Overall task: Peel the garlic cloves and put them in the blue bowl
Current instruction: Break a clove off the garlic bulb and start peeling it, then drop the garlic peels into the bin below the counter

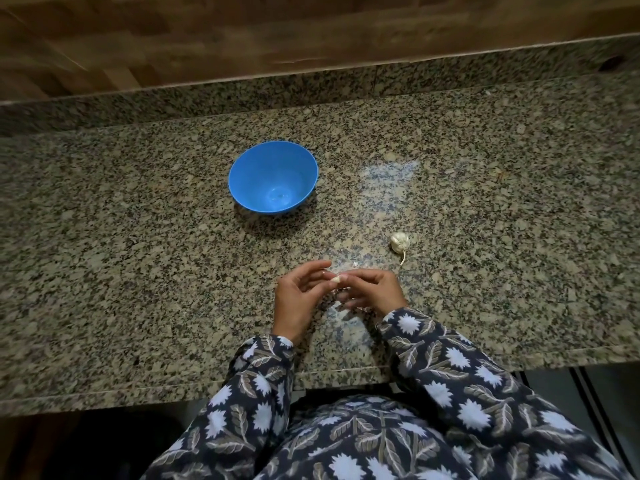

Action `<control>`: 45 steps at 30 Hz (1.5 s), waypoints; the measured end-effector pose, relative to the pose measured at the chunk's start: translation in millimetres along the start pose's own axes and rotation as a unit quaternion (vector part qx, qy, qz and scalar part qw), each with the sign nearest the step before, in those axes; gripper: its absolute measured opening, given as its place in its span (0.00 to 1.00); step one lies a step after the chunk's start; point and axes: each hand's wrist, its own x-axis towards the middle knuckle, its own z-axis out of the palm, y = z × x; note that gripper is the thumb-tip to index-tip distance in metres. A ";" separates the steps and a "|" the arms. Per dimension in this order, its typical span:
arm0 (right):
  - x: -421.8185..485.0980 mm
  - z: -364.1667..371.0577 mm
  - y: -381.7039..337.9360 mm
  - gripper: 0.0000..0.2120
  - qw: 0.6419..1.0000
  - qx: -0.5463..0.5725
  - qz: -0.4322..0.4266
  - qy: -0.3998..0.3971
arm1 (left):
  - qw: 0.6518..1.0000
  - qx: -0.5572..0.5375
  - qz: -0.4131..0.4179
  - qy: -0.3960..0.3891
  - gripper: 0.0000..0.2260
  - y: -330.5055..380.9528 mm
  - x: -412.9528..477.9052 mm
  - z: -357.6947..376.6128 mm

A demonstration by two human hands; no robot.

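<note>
Garlic clove (335, 279), mostly hidden, in a two-sided pinch between left hand (298, 294) and right hand (374, 289); peel state unclear.

1. The blue bowl (258, 168) stands with its mouth open upward, reachable from above.
2. Nearer than the bowl, an open stretch of surface (138, 244) runs to the left hand (298, 296) and right hand (375, 289), which meet on a garlic clove (336, 279).
3. Right of the bowl and nearer, well apart from it, a garlic bulb (400, 241) is the lone obstacle.
4. Left of the bowl, the surface lies open.
5. Behind the bowl, a raised stone ledge (242, 95) and wooden wall (207, 36) block passage.
</note>
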 end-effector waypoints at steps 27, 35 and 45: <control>-27.2 -57.0 12.1 0.06 0.956 0.186 0.056 0.217 | 0.841 0.475 0.158 -0.203 0.26 -36.2 25.0 54.6; -29.5 -39.9 12.0 0.09 0.959 0.168 0.032 0.224 | 0.744 0.478 0.370 -0.284 0.18 -42.6 5.6 3.6; -16.1 18.8 26.5 0.02 0.985 0.112 0.052 0.123 | 0.743 0.527 0.360 -0.203 0.21 -59.1 -33.7 -95.2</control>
